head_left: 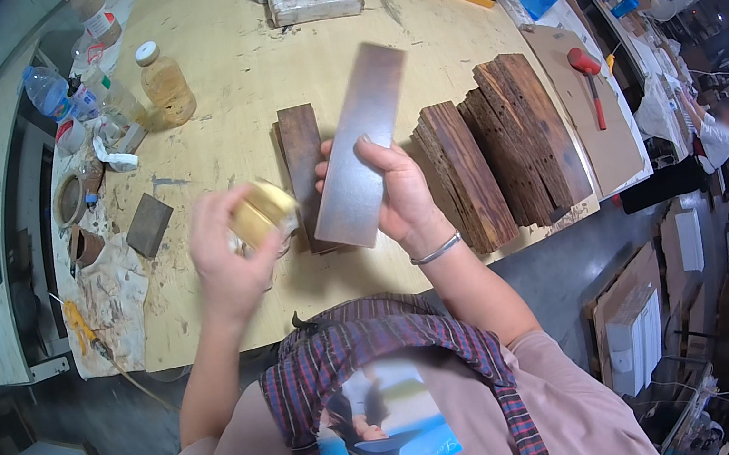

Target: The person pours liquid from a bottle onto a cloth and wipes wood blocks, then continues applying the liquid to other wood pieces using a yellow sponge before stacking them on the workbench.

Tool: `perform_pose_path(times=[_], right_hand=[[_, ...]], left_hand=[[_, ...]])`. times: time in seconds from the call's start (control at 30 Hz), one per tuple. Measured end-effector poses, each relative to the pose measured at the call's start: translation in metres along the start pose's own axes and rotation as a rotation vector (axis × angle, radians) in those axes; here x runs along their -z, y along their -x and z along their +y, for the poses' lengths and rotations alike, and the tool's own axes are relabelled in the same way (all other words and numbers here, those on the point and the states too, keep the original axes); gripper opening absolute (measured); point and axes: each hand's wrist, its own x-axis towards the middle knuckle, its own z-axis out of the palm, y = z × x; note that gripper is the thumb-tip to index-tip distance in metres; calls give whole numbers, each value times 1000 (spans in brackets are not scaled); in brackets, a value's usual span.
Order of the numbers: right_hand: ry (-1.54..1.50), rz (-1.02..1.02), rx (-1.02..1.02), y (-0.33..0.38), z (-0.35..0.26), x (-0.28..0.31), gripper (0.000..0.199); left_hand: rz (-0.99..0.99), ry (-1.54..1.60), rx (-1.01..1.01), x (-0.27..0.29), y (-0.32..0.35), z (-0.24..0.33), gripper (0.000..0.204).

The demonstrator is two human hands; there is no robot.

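My left hand (229, 250), blurred by motion, is closed around a shiny yellow-gold, block-like thing (264, 212) whose kind I cannot make out. In my right hand (401, 188) is a flat, rectangular wooden board (362, 141), tilted, with the thumb lying on its smooth brown face. The yellow thing is a short way left of the board, not touching it. Below and between my hands, a small stack of dark wooden boards (302, 156) lies on the table; the held board and my left hand hide parts of it.
Stacks of dark, rough-edged boards (467, 177) stand right of my right hand, with more boards (528, 137) beyond. Bottles, including a white-capped jar (165, 85), crowd the table's left. Two pale wrapped blocks (313, 2) lie far back. A red-headed mallet (587, 70) rests on cardboard at right.
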Motion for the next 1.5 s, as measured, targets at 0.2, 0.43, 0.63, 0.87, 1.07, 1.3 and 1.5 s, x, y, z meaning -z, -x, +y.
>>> perform_pose_path(times=[0.2,0.43,0.63,0.87,1.07,1.3,1.5], right_hand=[[192,23,-105,3,9,5,40],[147,-125,-187,8,7,7,36],[314,-234,-251,27,5,-1,45],[631,-352,-94,35,12,14,51],[801,-360,-70,34,11,22,53],[802,-351,11,34,11,19,50],[354,-87,97,22,0,28,55]], left_hand=[[-188,60,-174,-6,1,25,48],[-290,78,-227,3,-6,41,46],[-106,30,47,-7,-47,-15,45],[61,-29,-3,15,-96,-34,38],[56,-37,105,11,-99,-32,39],[60,-27,163,7,-89,-66,37],[-31,393,431,9,-69,-69,34]])
